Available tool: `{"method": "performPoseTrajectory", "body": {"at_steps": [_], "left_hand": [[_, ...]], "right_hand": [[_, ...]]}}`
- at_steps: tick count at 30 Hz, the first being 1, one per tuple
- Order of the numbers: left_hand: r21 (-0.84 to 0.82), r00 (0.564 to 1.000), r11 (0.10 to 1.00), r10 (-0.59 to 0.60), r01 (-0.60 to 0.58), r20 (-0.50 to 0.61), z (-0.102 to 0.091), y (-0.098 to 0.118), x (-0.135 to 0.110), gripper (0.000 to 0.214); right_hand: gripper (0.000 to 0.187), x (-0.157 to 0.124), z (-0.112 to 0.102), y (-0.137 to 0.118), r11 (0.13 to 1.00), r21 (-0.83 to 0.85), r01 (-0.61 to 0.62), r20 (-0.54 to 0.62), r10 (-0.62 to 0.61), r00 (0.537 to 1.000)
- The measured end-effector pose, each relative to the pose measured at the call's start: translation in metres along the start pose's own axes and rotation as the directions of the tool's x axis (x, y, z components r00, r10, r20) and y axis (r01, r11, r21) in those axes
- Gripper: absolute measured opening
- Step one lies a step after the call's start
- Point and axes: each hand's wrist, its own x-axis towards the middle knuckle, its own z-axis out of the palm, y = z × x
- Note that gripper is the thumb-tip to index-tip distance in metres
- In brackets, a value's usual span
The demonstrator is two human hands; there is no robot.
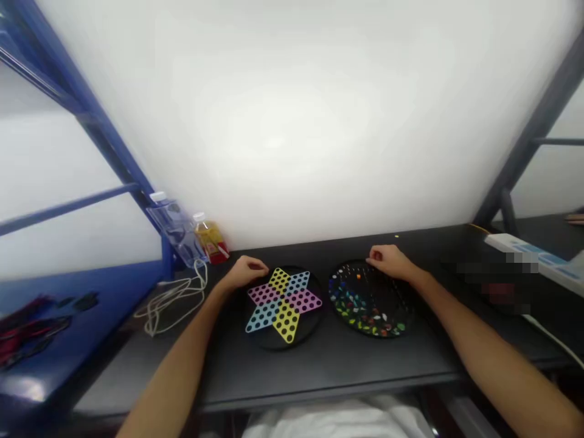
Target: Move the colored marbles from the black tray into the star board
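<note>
Handling at the rims seems to be the step in hand: the left hand (247, 271) is at the back-left side of a round board with a coloured star (283, 302), and the right hand (390, 260) is at the back rim of a round dark tray (385, 298) bearing small coloured pieces (360, 313). Board and tray sit side by side near the middle of the black counter (347, 368), a narrow strip between them. The left grip is curled, fingers drawn in toward the thumb; the right grip looks bunched with fingertips down — whether either one pinches a rim I cannot tell. The star's holes look dark throughout, and no piece can be made out on it. As I judge it, any move from here calls for keeping the tray level, since its pieces lie loose and crowd toward the near rim. For room, a band of counter runs between both near rims and the front edge; behind, a thinner one reaches the white wall (274, 121). On the left, a coiled white cable (176, 296) and two bottles (211, 238) bound the back-left corner — sideways reach is tighter there, while the right forearm spans the counter's right part.
</note>
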Motion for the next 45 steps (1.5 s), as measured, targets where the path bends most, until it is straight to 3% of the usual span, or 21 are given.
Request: {"method": "performPoseTrajectory", "body": {"at_steps": [8,18,27,30,32,35,39,45], "left_hand": [[-0.06,0.999,0.998,-0.022,0.025,0.043,0.001,0.006,-0.003,0.024],[0.014,0.994,1.0,-0.021,0.022,-0.105,0.003,-0.004,0.001,0.027],[0.032,0.993,0.999,-0.038,0.042,-0.111,0.0,-0.006,0.0,0.041],[0.049,0.975,0.995,-0.08,0.092,-0.208,-0.002,-0.012,0.002,0.048],[0.112,0.95,0.988,-0.066,0.104,-0.306,-0.003,-0.019,0.004,0.048],[0.315,0.912,0.947,0.07,0.066,-0.403,-0.006,-0.031,0.008,0.042],[0.523,0.908,0.852,0.233,-0.018,-0.348,-0.009,-0.043,0.014,0.034],[0.617,0.93,0.787,0.216,0.015,-0.298,-0.009,-0.045,0.021,0.031]], "right_hand": [[0.019,0.003,0.008,-0.004,1.0,-0.005,-0.019,-0.043,0.019,0.999],[0.021,0.004,0.013,-0.017,0.987,-0.066,-0.148,-0.081,0.143,0.986],[0.023,0.003,0.014,-0.018,0.978,-0.084,-0.19,-0.07,0.184,0.98],[0.027,0.003,0.013,-0.018,0.978,-0.083,-0.192,-0.063,0.187,0.98],[0.034,0.004,0.012,-0.014,0.985,-0.055,-0.163,-0.052,0.16,0.986],[0.043,0.007,0.009,-0.001,0.992,-0.004,-0.124,-0.073,0.124,0.99],[0.032,0.013,0.007,0.026,0.991,-0.05,-0.123,-0.227,0.109,0.968],[0.026,0.033,0.011,0.049,0.945,-0.287,-0.157,-0.227,0.092,0.969]]}}
